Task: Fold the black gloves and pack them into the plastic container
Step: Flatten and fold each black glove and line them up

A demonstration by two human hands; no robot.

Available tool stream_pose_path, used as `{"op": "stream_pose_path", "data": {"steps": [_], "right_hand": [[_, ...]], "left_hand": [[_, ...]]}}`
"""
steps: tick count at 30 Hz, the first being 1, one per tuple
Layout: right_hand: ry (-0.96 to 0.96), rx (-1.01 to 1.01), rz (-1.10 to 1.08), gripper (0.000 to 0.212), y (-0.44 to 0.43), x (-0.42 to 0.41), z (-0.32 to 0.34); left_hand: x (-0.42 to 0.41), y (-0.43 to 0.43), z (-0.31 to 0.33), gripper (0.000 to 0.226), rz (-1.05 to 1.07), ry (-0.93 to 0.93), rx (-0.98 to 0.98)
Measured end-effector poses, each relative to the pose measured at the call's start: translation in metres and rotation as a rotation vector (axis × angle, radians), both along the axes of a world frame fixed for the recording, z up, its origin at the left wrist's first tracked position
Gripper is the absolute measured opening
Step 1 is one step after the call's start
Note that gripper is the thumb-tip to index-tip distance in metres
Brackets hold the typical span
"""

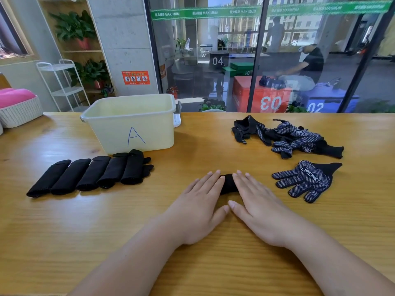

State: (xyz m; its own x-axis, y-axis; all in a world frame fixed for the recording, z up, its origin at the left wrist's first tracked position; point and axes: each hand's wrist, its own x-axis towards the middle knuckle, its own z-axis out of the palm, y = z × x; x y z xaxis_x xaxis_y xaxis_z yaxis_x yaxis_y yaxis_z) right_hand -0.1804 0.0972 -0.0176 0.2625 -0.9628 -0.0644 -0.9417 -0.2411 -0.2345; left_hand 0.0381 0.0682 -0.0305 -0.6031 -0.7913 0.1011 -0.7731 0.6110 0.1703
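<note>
A folded black glove lies on the wooden table in front of me, mostly covered by my hands. My left hand and my right hand press flat on it with straight fingers, thumbs touching. To the left, a row of several folded black gloves lies beside the pale plastic container marked "A". One dotted black glove lies spread flat at the right. Behind it sits a loose pile of unfolded gloves.
A white woven basket with a pink cushion stands at the table's far left edge. Beyond the table are a glass wall, a white rack and plant shelves. A person sits behind the glass.
</note>
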Motion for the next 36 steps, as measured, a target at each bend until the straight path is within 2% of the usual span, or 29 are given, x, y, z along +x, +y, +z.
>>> {"op": "stream_pose_path", "data": {"steps": [3,7,10,16,22,36], "right_hand": [[0.022,-0.033,-0.009,0.077,-0.001,0.0,-0.003],[-0.011,-0.175,0.069,0.066,-0.004,0.0,-0.001],[-0.058,-0.15,0.102,0.062,-0.007,-0.002,-0.003],[-0.108,-0.327,0.068,0.045,-0.019,-0.004,0.007],[-0.123,-0.288,0.092,0.036,-0.03,0.016,0.013],[-0.153,-0.288,0.044,0.047,-0.082,0.12,0.002]], "left_hand": [[-0.002,-0.003,-0.002,0.077,0.002,-0.017,-0.016],[0.0,-0.007,-0.004,0.075,-0.007,-0.009,-0.012],[0.0,-0.01,-0.005,0.071,-0.004,0.04,-0.033],[0.016,-0.018,-0.001,0.059,0.063,0.15,-0.043],[0.035,-0.025,0.004,0.051,0.135,0.236,-0.086],[0.119,-0.044,0.003,0.042,0.467,0.243,-0.357]]}}
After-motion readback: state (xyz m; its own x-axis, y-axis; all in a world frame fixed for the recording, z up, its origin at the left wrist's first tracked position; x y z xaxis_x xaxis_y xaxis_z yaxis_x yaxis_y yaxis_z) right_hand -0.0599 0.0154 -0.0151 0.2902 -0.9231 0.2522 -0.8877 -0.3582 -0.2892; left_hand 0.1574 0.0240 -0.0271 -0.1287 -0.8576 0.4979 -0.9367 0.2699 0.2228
